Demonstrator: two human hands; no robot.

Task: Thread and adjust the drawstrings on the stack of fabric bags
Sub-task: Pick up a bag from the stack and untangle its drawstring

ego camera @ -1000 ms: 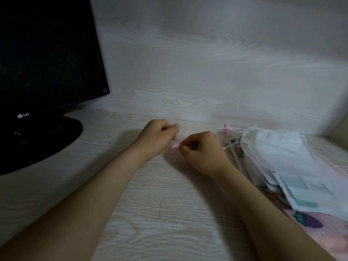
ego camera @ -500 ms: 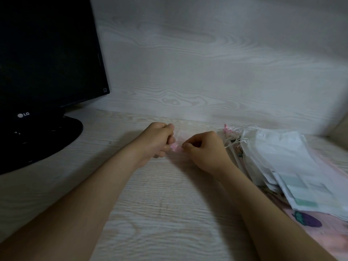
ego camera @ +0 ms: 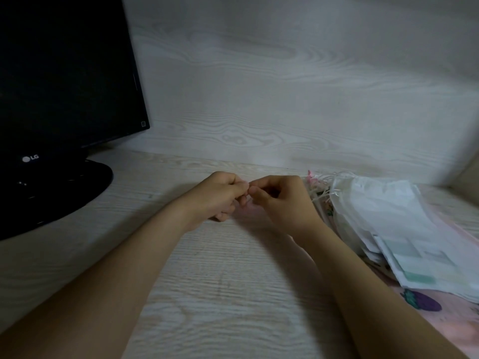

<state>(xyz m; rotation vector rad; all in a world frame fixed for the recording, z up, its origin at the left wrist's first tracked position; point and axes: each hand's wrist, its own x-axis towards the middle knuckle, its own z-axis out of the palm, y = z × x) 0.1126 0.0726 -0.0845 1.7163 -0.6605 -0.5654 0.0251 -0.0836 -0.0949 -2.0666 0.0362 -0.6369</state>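
My left hand point(ego camera: 220, 195) and my right hand point(ego camera: 282, 200) meet fingertip to fingertip over the desk, both with curled fingers pinching a small pink drawstring that is almost wholly hidden between them. A faint sheer bag point(ego camera: 248, 211) lies on the desk under the hands, barely visible. To the right lies the stack of sheer white fabric bags point(ego camera: 388, 224), fanned out, with pale drawstring ends point(ego camera: 321, 187) bunched at its left edge close to my right hand.
A black monitor point(ego camera: 64, 73) on a round black base point(ego camera: 51, 193) stands at the left. A pale wood-grain wall point(ego camera: 285, 86) rises behind the desk. A pink sheet with a purple print point(ego camera: 425, 301) lies under the stack at the right.
Both hands have drawn closer until their fingertips touch. The pink bit of drawstring seen between them earlier is now covered by the fingers.
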